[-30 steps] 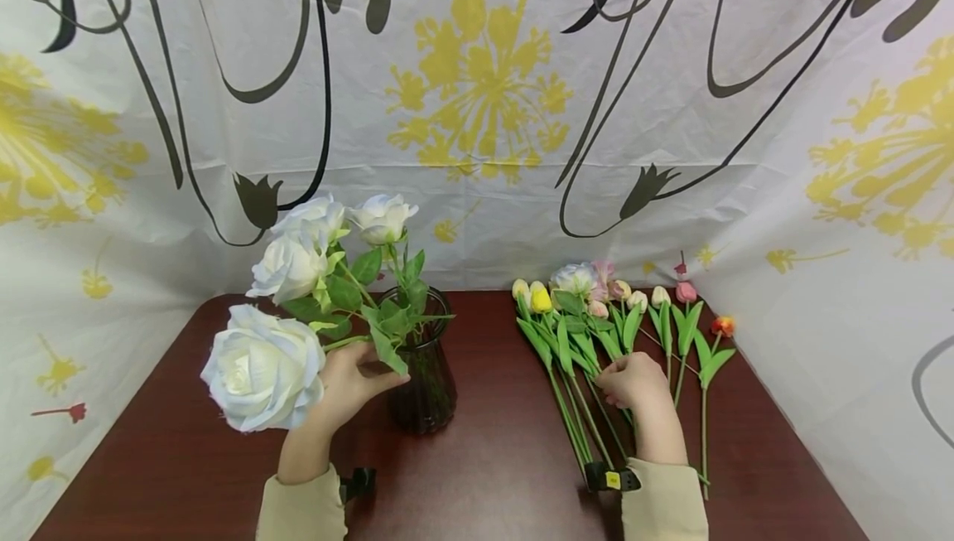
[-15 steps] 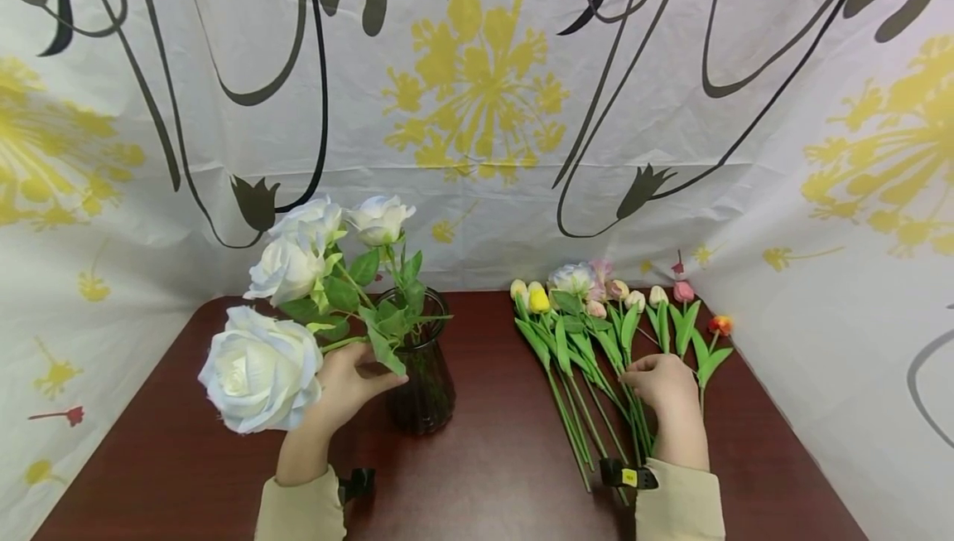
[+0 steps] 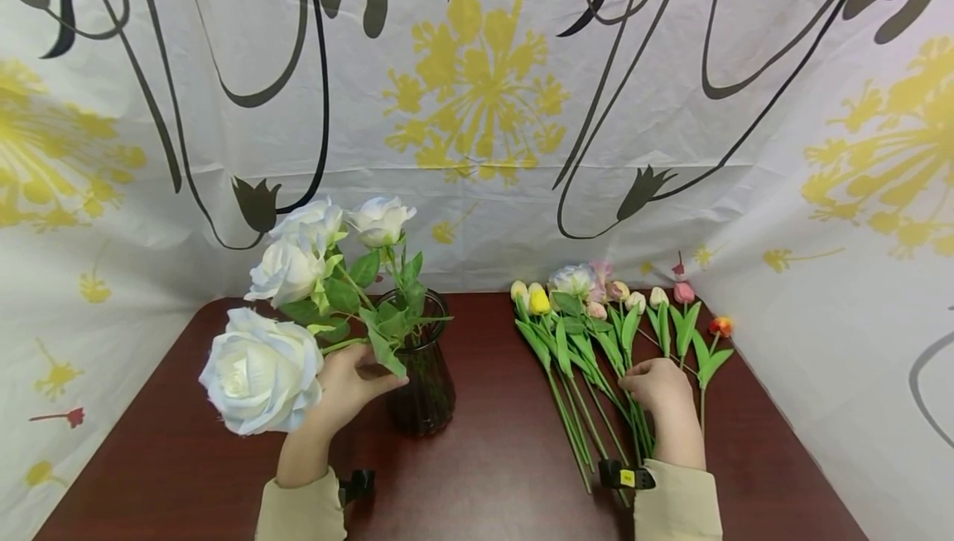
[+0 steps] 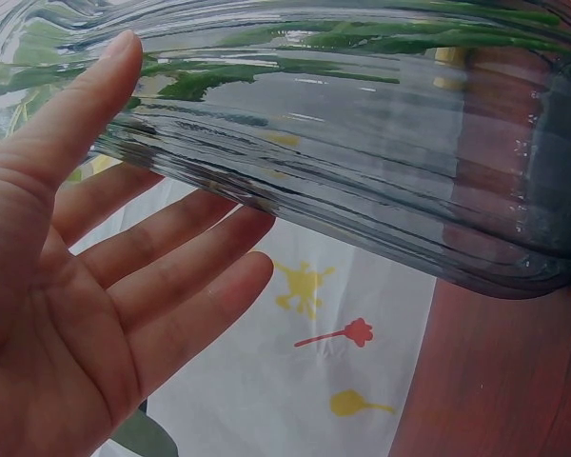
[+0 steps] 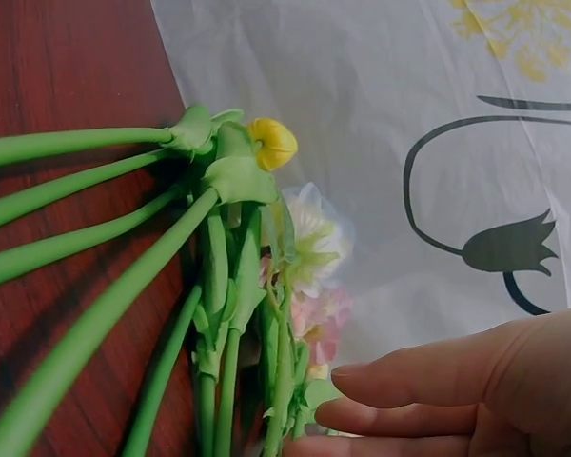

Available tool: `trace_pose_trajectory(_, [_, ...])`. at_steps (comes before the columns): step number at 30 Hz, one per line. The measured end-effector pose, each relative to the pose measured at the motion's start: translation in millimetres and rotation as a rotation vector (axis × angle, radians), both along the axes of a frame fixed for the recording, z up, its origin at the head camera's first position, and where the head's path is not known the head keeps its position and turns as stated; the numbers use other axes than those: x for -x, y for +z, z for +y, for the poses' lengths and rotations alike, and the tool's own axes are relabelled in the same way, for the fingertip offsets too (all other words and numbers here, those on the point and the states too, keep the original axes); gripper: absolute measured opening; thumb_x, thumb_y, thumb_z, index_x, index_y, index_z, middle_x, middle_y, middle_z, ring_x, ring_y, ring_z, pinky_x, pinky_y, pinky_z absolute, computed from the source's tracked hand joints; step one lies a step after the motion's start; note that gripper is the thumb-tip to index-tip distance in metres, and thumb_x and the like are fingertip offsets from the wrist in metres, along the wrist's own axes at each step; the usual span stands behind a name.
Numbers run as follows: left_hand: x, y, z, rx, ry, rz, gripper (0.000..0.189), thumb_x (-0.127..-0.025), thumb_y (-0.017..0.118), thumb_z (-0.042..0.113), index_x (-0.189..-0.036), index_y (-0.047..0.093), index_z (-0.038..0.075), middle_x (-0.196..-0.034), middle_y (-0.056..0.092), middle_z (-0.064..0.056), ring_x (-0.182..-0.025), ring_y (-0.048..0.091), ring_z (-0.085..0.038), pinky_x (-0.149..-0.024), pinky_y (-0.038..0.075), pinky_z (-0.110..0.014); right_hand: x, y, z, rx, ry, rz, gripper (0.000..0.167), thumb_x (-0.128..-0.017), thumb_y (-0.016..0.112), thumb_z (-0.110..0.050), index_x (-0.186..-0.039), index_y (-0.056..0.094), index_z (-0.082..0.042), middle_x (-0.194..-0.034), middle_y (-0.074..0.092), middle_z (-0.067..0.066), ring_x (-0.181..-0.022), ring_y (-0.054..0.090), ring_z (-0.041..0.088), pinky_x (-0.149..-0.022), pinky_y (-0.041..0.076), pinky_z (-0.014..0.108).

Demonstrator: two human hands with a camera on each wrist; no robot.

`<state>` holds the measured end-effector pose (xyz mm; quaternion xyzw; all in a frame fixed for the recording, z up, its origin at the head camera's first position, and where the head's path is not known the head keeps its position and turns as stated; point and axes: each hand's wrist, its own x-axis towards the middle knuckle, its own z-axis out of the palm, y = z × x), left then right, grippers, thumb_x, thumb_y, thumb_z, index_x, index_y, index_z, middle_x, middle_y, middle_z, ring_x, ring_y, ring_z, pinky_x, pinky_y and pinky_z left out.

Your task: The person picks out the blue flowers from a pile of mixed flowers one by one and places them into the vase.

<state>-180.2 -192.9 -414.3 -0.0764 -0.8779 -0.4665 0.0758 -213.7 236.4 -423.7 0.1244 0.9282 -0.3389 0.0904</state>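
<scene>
A dark ribbed glass vase (image 3: 421,392) stands on the table, with white roses (image 3: 262,371) and their green leaves leaning out to the left. My left hand (image 3: 346,379) is at its left side, thumb against the glass and fingers fairly straight along the edge, as the left wrist view shows. On the right lie several tulips (image 3: 538,301) with green stems. Over those stems is my right hand (image 3: 659,384), its thumb and fingers extended toward them in the right wrist view. Whether the fingertips touch a stem is hard to see.
A pale blue rose (image 3: 572,279) and a pink flower (image 3: 600,276) lie among the tulips at the back. An orange tulip (image 3: 720,326) lies apart at the far right. Patterned cloth (image 3: 477,226) hangs behind the dark red table (image 3: 507,450).
My right hand has shifted right across the tulip stems, then stayed almost still. Some stems below it now lie differently. The left hand and the vase hold their place.
</scene>
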Motion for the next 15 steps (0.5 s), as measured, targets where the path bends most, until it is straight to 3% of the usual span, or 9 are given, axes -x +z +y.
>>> trace_pose_trajectory(15, [-0.6, 0.5, -0.7, -0.002, -0.009, -0.005, 0.043, -0.072, 0.086, 0.023, -0.107, 0.069, 0.007, -0.095, 0.071, -0.005, -0.083, 0.068, -0.019, -0.072, 0.056, -0.034, -0.5, -6.6, -0.1, -0.018, 0.002, -0.013, 0.016, -0.087, 0.066, -0.013, -0.087, 0.069, 0.003, -0.068, 0.061, 0.007, -0.061, 0.056, 0.021, -0.055, 0.046, 0.037])
